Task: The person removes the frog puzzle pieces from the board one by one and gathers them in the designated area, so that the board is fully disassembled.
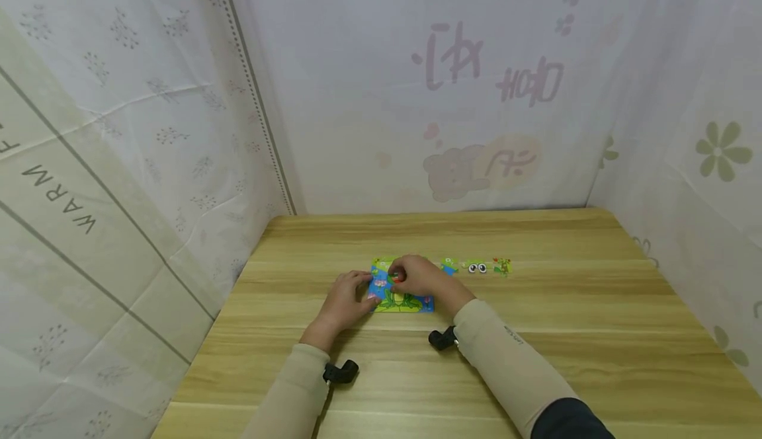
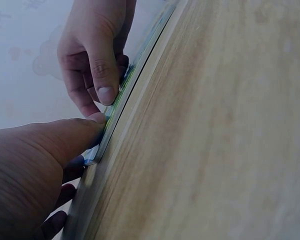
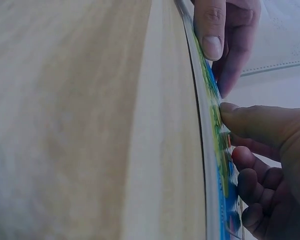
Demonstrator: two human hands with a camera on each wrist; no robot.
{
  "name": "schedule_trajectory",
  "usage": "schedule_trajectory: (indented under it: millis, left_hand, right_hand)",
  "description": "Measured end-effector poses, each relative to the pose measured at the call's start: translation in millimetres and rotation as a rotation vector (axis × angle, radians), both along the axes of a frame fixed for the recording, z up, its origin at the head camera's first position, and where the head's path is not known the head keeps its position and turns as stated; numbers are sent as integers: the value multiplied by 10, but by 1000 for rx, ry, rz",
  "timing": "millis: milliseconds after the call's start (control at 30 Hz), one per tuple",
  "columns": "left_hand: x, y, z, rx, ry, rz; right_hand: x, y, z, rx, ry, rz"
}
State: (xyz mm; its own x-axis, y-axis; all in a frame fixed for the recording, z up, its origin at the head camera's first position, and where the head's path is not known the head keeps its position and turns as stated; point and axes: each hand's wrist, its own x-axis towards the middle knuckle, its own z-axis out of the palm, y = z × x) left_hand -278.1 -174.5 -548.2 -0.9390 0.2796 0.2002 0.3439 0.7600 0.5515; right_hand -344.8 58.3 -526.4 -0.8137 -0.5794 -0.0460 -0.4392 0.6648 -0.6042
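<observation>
A flat, colourful frog puzzle board (image 1: 407,303) lies on the wooden table. My left hand (image 1: 345,301) holds the board's left edge, thumb on its lower left corner and fingers along the side. Over the board's upper middle, my right hand (image 1: 419,276) has its thumb and forefinger bent down to the surface, by a small red spot; whether a piece is pinched there is hidden. In the right wrist view the right thumb (image 3: 260,122) touches the board (image 3: 213,107), the other fingers curled.
Right of the board lie a green and blue piece (image 1: 449,266), a piece with two eyes (image 1: 477,268) and a piece with red and green print (image 1: 503,266). Patterned cloth (image 1: 357,95) hangs behind the table (image 1: 565,333) and at both sides.
</observation>
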Motion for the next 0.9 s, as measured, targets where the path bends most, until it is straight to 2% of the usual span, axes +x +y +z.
schedule_trajectory:
  millis: [533, 900]
  left_hand:
    - [8, 16, 1, -4, 3, 12]
    - [-10, 44, -11, -2, 9, 47]
  right_hand:
    - [33, -4, 28, -11, -26, -13]
    - [-5, 3, 1, -15, 9, -15]
